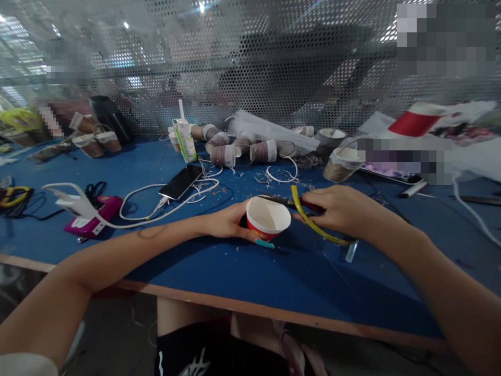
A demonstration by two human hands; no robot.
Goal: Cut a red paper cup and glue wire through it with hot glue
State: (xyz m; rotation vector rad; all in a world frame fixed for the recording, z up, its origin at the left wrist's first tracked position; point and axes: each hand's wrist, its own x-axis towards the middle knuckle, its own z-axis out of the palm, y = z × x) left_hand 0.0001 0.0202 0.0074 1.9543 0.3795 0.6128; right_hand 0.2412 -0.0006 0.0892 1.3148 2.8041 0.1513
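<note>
A red paper cup (268,215) with a white inside stands tilted over the blue table, its mouth facing up toward me. My left hand (230,222) is wrapped round its left side, and a long turquoise thumbnail shows in front. To the right of the cup, my right hand (332,209) is closed on scissors with yellow-edged handles (313,223). Their dark blades point left, at the cup's far rim, and the cup partly hides them; I cannot tell whether they touch it. A thin thread runs down the table below the right hand.
A phone (181,182) on a white cable lies left of centre, near a purple power strip (94,216). Behind stand a drink carton (185,140), several thread-wrapped paper cups (224,155) and a perforated metal screen (235,68). A marker (413,189) lies at right.
</note>
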